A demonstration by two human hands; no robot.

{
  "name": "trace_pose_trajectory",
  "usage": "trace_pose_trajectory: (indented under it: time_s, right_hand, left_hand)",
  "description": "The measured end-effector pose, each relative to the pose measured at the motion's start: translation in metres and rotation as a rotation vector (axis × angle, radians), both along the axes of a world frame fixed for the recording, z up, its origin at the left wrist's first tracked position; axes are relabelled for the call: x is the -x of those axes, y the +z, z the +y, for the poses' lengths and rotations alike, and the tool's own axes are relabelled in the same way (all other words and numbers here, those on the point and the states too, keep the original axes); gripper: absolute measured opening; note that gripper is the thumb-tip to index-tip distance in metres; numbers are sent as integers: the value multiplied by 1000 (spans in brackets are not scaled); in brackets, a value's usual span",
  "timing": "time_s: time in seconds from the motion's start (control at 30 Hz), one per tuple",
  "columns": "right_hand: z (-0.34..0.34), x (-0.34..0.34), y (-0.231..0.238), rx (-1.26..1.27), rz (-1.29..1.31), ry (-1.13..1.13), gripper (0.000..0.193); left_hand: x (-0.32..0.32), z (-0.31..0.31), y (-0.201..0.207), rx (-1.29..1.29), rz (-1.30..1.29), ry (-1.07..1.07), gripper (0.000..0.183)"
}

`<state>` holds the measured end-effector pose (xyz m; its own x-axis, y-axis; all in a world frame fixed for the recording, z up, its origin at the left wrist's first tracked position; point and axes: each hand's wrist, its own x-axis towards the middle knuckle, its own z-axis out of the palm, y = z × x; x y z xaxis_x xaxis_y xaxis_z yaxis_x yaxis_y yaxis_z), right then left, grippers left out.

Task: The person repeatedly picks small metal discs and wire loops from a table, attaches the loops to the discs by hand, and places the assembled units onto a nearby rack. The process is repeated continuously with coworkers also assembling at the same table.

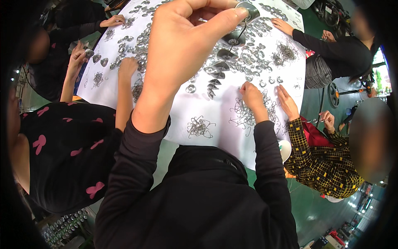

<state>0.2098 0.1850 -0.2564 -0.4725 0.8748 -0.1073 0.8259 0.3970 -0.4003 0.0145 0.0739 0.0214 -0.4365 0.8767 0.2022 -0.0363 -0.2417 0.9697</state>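
My left hand (176, 45) is raised high over the table, its thumb and fingers pinched on the top piece of a hanging chain of shiny metal discs (227, 54). The round, cupped discs hang one below another, joined by thin wire, and taper away toward the tabletop. My right hand (253, 100) is low by a heap of bent wire hooks (240, 114), its fingers curled closed. Whatever they may hold is too small to tell. A second small pile of wire hooks (200, 126) lies near the table's front edge.
Loose metal discs (255, 56) spread across the middle of the white table (186, 103). Co-workers' hands work at both sides, one hand (288, 103) close to my right. More wire hooks (284, 54) lie at the far right. A white cup (285, 150) is at the right edge.
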Motion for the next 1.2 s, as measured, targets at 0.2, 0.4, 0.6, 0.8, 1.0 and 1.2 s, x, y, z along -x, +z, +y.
trace_pose_trajectory:
  time_s: [0.2,0.4,0.6,0.8,1.0,1.2]
  right_hand:
    - [3,23,120,506,1011,-71,13]
    - [-33,35,269,422,1493,186,14]
    - [-33,43,288,391,1520,192,14]
    - [-36,46,290,255,1585,202,13]
    - [-36,32,292,94,1436,332,15]
    - [-46,24,297,28,1366,286,18]
  left_hand:
    - [5,5,-3,-176,237,-32,17]
    - [0,6,7,-172,234,-51,16]
    - [-10,4,15,-155,192,-67,14]
    - [-7,7,5,-160,253,-45,17]
    - [75,42,-155,392,505,166,27]
    - [58,21,-283,683,998,192,26]
